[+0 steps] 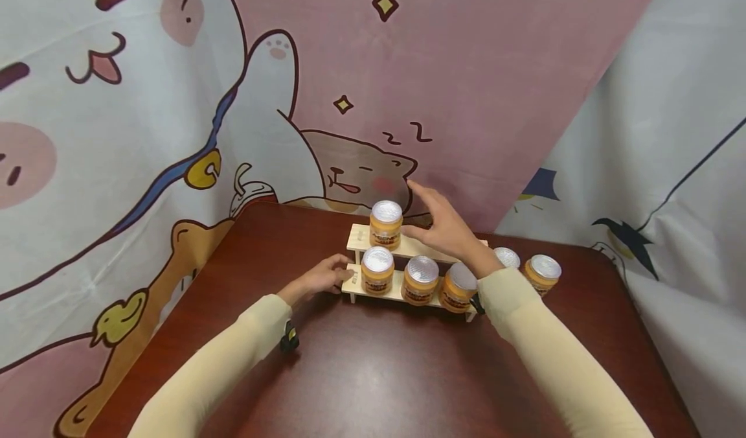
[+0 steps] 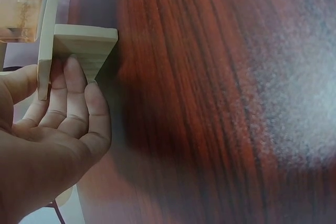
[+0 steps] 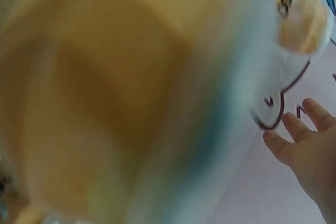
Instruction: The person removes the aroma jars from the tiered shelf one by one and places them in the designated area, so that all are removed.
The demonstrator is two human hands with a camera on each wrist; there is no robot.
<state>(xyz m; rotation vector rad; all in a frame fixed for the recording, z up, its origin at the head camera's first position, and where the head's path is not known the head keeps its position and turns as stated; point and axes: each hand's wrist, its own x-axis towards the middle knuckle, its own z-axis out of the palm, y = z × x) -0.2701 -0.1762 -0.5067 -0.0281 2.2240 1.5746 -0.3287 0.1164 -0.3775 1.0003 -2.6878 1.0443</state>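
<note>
A two-tier wooden rack (image 1: 415, 247) stands on the table. My left hand (image 1: 322, 276) grips the left end of its lower board (image 2: 46, 51), thumb on top and fingers curled beneath, beside the rack's leg (image 2: 86, 34). An orange jar with a pale lid (image 1: 386, 225) stands upright at the upper tier's left. Just right of that jar is my right hand (image 1: 445, 230), fingers extended, thumb near the jar; whether they touch I cannot tell. Three similar jars line the lower tier: left (image 1: 377, 271), middle (image 1: 420, 281) and right (image 1: 458, 288), the last partly behind my right wrist.
To the right of the rack, two more jars stand: one (image 1: 507, 257) half hidden by my sleeve, the other (image 1: 543, 273) farther right. The dark red wooden table (image 1: 361, 373) meets a cartoon-printed cloth (image 1: 495, 88) at its back and sides.
</note>
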